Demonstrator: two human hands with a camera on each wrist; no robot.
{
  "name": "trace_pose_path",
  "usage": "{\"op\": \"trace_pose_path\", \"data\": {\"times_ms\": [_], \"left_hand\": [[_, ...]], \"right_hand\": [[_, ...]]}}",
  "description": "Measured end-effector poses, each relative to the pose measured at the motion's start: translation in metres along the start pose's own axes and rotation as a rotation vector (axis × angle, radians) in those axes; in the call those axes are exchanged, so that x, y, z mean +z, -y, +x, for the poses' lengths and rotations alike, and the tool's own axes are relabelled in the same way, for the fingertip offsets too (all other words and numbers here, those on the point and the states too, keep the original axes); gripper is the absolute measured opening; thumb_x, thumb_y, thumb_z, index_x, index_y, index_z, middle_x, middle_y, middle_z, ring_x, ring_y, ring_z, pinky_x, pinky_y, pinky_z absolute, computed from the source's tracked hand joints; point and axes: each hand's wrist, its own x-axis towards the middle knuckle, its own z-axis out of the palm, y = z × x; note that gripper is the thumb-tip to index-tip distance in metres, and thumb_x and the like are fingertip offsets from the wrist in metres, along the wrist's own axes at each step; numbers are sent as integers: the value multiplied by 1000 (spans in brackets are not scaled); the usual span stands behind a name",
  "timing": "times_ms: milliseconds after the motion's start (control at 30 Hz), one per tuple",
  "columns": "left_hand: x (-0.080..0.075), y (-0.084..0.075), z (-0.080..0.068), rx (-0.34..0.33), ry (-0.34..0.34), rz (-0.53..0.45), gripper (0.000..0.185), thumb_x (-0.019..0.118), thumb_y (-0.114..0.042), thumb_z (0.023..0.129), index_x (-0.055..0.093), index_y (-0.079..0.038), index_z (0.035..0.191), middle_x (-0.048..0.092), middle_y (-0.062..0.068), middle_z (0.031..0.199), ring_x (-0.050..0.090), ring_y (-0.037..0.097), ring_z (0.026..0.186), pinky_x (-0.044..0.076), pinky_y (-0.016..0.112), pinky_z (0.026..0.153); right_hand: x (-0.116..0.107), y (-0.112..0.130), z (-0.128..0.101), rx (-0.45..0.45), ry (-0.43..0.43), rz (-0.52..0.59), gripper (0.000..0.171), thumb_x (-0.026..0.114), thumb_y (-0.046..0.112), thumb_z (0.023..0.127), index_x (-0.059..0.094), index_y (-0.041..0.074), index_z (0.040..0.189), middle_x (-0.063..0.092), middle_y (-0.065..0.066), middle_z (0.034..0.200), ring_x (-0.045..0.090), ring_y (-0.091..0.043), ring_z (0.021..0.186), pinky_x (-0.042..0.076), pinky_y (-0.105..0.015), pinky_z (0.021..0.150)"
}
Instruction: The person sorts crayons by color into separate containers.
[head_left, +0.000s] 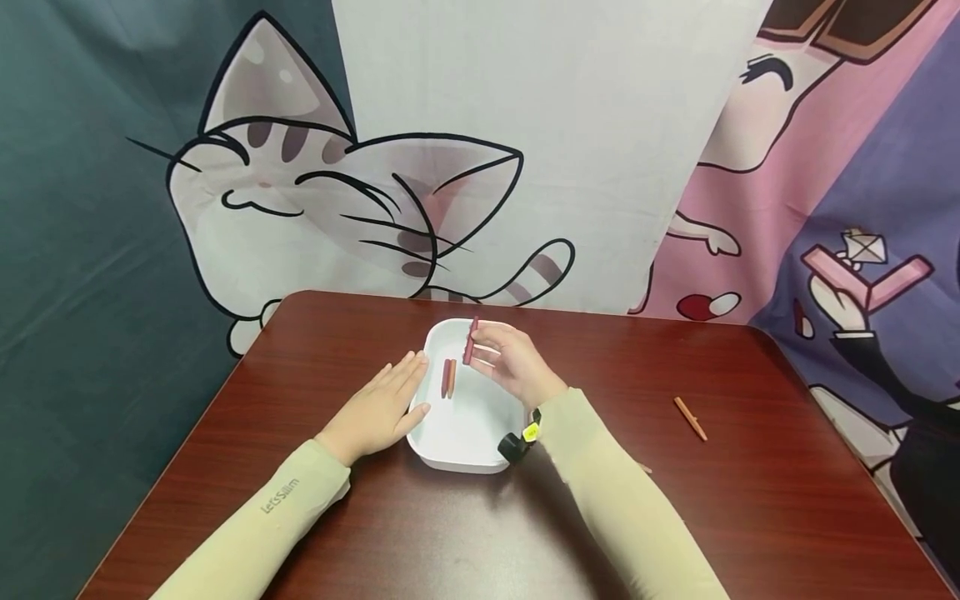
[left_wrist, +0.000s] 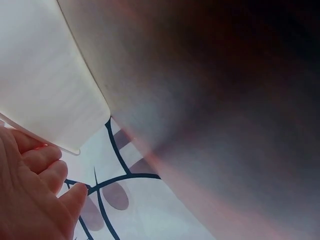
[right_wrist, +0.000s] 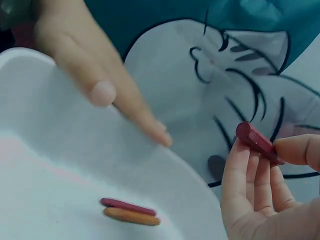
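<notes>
A white rectangular tray [head_left: 468, 437] with rounded corners and raised sides rests on the table. My right hand [head_left: 517, 362] is over its far right part, pinching a short dark red stick [right_wrist: 257, 142] between thumb and fingertips, raised above the tray floor. Inside the tray, toward its left side, a dark red stick [right_wrist: 129, 206] and an orange stick [right_wrist: 132, 216] lie side by side. My left hand [head_left: 378, 410] rests against the tray's left rim, fingers straight and thumb spread over the edge. Only part of this hand shows in the left wrist view.
Another orange stick [head_left: 690, 418] lies on the brown table [head_left: 757, 500] to the right. The tip of a further light piece [head_left: 646, 468] peeks out beside the right sleeve. A cloth with a cartoon cat [head_left: 300, 192] hangs behind the table's far edge.
</notes>
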Motion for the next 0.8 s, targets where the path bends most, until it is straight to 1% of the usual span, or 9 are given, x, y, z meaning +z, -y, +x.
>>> {"op": "trace_pose_path", "data": {"times_ms": [100, 167, 200, 267, 333, 433, 567, 667, 800], "left_hand": [[0, 0, 1, -2, 0, -5, 72, 49, -41, 103, 32, 5, 156, 30, 18, 163, 26, 34, 152, 27, 54, 120], [0, 0, 1, -4, -2, -9, 72, 50, -41, 103, 32, 5, 156, 30, 18, 163, 25, 34, 152, 27, 53, 120], [0, 0, 1, -5, -2, -11, 72, 50, -41, 103, 32, 5, 155, 30, 18, 163, 25, 34, 152, 27, 53, 120], [0, -1, 1, -5, -2, -13, 72, 50, -41, 103, 32, 5, 155, 30, 18, 163, 25, 34, 152, 27, 54, 120], [0, -1, 1, -3, 0, -15, 72, 50, -41, 103, 32, 6, 155, 30, 19, 163, 25, 34, 152, 27, 54, 120], [1, -1, 1, -1, 0, -17, 72, 50, -41, 103, 32, 6, 155, 30, 19, 163, 25, 34, 152, 28, 54, 120], [2, 0, 0, -1, -4, -17, 72, 50, -40, 103, 32, 6, 155, 30, 19, 163, 25, 35, 152, 28, 54, 119], [2, 1, 0, 0, -6, -18, 72, 51, -40, 103, 32, 6, 155, 30, 19, 163, 25, 34, 152, 28, 54, 119], [2, 1, 0, -5, 5, -22, 73, 50, -41, 103, 31, 6, 156, 29, 19, 163, 24, 33, 152, 27, 53, 120]], "right_hand": [[2, -8, 11, 65, -30, -8, 21, 63, 4, 95, 66, -2, 114, 64, -13, 114, 62, -32, 113, 56, -39, 95], [3, -12, 18, 120, -62, -34, 18, 63, 4, 94, 67, -1, 111, 63, -13, 114, 63, -31, 111, 57, -37, 94], [3, -14, 21, 146, -72, -61, 18, 63, 4, 95, 67, -1, 112, 63, -14, 116, 63, -30, 109, 57, -36, 94], [3, -19, 26, 186, -100, -159, 20, 64, 3, 95, 66, -2, 113, 62, -14, 114, 64, -27, 102, 58, -34, 90], [3, -23, 29, 206, -134, -274, 20, 66, 2, 94, 65, -4, 113, 64, -14, 110, 66, -24, 94, 60, -33, 85], [5, -28, 32, 212, -167, -429, 16, 69, 0, 91, 66, -4, 106, 66, -11, 95, 65, -20, 79, 62, -31, 76], [10, -33, 34, 195, -193, -531, 9, 70, -2, 87, 66, -3, 96, 67, -10, 81, 66, -18, 69, 62, -33, 70], [12, -37, 37, 180, -227, -601, 8, 69, -4, 86, 64, -2, 91, 66, -10, 78, 67, -19, 67, 62, -33, 67], [12, -43, 45, 177, -276, -672, 10, 70, -5, 84, 62, -3, 90, 66, -12, 76, 67, -19, 61, 62, -30, 61]]}}
